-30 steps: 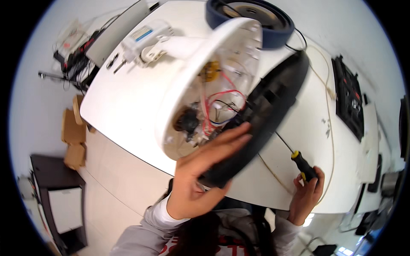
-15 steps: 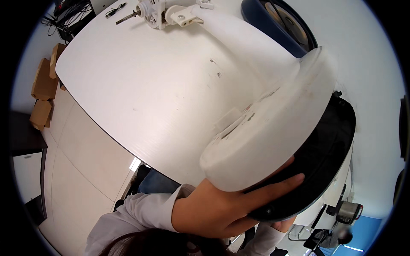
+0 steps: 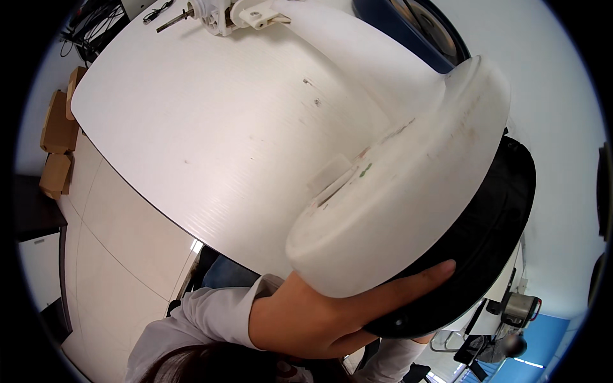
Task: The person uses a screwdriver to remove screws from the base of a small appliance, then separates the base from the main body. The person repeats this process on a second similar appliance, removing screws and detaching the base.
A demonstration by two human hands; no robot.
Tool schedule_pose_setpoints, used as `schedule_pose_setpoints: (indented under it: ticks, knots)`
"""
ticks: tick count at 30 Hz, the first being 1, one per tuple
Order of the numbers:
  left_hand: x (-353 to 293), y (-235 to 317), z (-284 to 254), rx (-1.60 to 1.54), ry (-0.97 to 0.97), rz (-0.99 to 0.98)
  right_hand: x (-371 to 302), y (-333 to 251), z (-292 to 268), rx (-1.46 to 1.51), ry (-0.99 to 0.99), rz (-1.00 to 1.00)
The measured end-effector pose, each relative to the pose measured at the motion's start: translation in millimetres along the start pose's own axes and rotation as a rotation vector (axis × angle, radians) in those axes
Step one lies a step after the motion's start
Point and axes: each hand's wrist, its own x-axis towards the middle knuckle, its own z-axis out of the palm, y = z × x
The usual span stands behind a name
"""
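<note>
A white fan stand lies on its side on the white table, its neck leading to the exposed motor with a metal shaft. Its broad, scuffed white base is tipped up on edge towards me. Against the base's underside is a round black bottom cover. My left hand grips the lower edge of the base and cover, one finger stretched across the black surface. Of my right hand only a sliver shows below the cover; its fingers are hidden behind it.
A dark blue round-rimmed object stands at the far right. A short black cable lies at the table's far left. Cardboard boxes are on the floor at left. At lower right are a metal pot and a person.
The view has shifted slightly, so the table sits further left and up. The base has come lower towards my left hand, and one of its fingertips is now hidden behind the white rim.
</note>
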Motion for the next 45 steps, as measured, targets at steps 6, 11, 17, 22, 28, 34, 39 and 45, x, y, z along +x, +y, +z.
schedule_pose_setpoints:
  ticks: [6,11,17,22,28,34,39,45]
  knots:
    - [2.5,0.5,-1.6,0.037,-0.003,0.013,0.7,0.8,0.5,0.011,0.01,0.005]
    - [2.4,-1.3,-3.4,0.022,-0.029,0.011,-1.1,2.4,-1.0,0.017,0.037,-0.001]
    - [2.8,-0.2,-2.1,-0.002,-0.02,0.003,0.4,1.2,4.6,0.05,-0.001,0.014]
    - [2.6,-0.4,0.1,-0.031,0.005,-0.007,2.6,2.4,5.6,0.042,-0.014,0.025]
    - [2.3,-0.4,1.0,-0.018,0.012,0.0,4.6,3.0,5.1,0.032,-0.032,0.028]
    - [2.2,-0.9,2.4,-0.023,0.022,0.003,6.5,4.1,4.5,0.032,-0.051,0.03]
    - [2.5,-0.9,2.1,-0.042,0.032,0.001,7.5,4.2,2.8,0.031,-0.055,0.025]
    - [3.0,-1.0,1.0,-0.019,0.027,0.003,6.2,4.4,-1.5,0.029,-0.061,0.015]
